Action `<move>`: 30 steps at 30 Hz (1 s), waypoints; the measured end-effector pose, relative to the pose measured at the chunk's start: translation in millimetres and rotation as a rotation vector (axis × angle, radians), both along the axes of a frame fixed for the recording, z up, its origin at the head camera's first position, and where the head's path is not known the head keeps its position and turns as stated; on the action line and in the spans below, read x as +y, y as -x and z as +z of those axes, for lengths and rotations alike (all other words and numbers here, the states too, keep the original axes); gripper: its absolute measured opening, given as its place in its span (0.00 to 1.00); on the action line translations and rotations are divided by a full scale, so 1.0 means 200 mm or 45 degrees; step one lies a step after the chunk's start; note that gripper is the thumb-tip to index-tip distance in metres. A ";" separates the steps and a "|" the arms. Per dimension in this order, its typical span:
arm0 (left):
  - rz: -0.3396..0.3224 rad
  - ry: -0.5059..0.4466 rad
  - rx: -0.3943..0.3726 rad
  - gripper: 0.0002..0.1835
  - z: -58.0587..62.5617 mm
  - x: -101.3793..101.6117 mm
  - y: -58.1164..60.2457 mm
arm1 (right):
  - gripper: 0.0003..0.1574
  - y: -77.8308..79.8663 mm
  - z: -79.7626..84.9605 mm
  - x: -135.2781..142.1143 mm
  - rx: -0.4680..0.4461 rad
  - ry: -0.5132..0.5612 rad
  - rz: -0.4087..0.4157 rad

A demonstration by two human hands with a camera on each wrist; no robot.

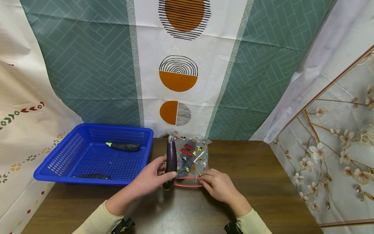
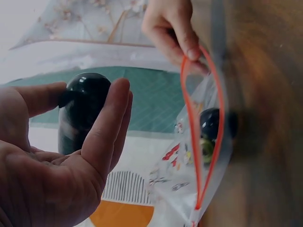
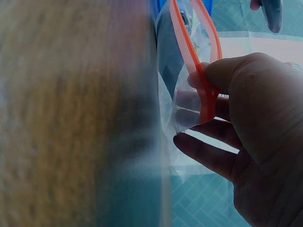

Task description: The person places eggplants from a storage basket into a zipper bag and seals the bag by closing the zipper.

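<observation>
My left hand (image 1: 149, 178) grips a long, glossy dark purple eggplant (image 1: 171, 159) between thumb and fingers. It is held upright at the left side of a clear zip bag (image 1: 201, 159) printed with cartoon figures. The bag's red-edged mouth faces me, and in the left wrist view its two lips (image 2: 218, 109) stand apart. My right hand (image 1: 217, 185) pinches the right end of that mouth. Through the plastic show dark, rounded things (image 2: 210, 122), one with a green end; their full shapes are hidden.
A blue plastic basket (image 1: 52, 174) stands at the left. Inside it lie a dark elongated vegetable (image 1: 125, 147) with a pale green tip and another dark one (image 1: 93, 176), partly hidden by the near wall. Patterned cloths (image 1: 111, 65) hang behind the wooden table (image 1: 248, 165).
</observation>
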State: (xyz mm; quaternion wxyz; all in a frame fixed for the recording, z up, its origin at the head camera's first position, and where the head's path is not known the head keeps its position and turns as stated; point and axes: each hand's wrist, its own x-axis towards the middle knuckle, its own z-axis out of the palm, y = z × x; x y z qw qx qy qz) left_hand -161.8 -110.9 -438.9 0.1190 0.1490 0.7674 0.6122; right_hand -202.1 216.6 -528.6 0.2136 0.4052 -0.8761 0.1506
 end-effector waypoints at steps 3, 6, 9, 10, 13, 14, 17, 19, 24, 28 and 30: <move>-0.044 -0.008 0.001 0.39 -0.03 0.02 0.00 | 0.04 0.00 0.00 0.00 -0.004 -0.003 -0.008; -0.088 0.000 0.010 0.38 -0.06 0.04 -0.01 | 0.04 -0.01 0.00 0.00 -0.014 -0.008 -0.020; -0.127 -0.002 0.002 0.38 -0.09 0.06 -0.01 | 0.04 -0.01 0.01 0.00 -0.027 -0.011 -0.028; -0.134 -0.005 -0.008 0.39 -0.10 0.06 -0.02 | 0.04 -0.01 0.01 0.00 -0.030 -0.012 -0.029; -0.161 -0.052 -0.061 0.39 -0.13 0.08 -0.02 | 0.04 -0.01 0.01 0.00 -0.034 -0.013 -0.031; -0.176 -0.077 -0.080 0.38 -0.14 0.08 -0.02 | 0.04 -0.01 0.01 0.00 -0.034 -0.013 -0.031; -0.200 -0.121 -0.111 0.35 -0.15 0.09 -0.02 | 0.04 -0.01 0.01 0.00 -0.026 -0.013 -0.032; -0.215 -0.137 -0.124 0.34 -0.16 0.10 -0.02 | 0.04 -0.01 0.01 0.00 -0.020 -0.012 -0.031; -0.223 -0.171 -0.170 0.32 -0.19 0.11 -0.04 | 0.04 -0.01 0.01 0.00 -0.007 -0.010 -0.028; -0.231 -0.211 -0.208 0.30 -0.21 0.11 -0.05 | 0.04 -0.01 0.01 0.00 -0.004 -0.010 -0.030; -0.240 -0.222 -0.224 0.29 -0.21 0.12 -0.06 | 0.04 -0.01 0.01 0.00 -0.001 -0.009 -0.029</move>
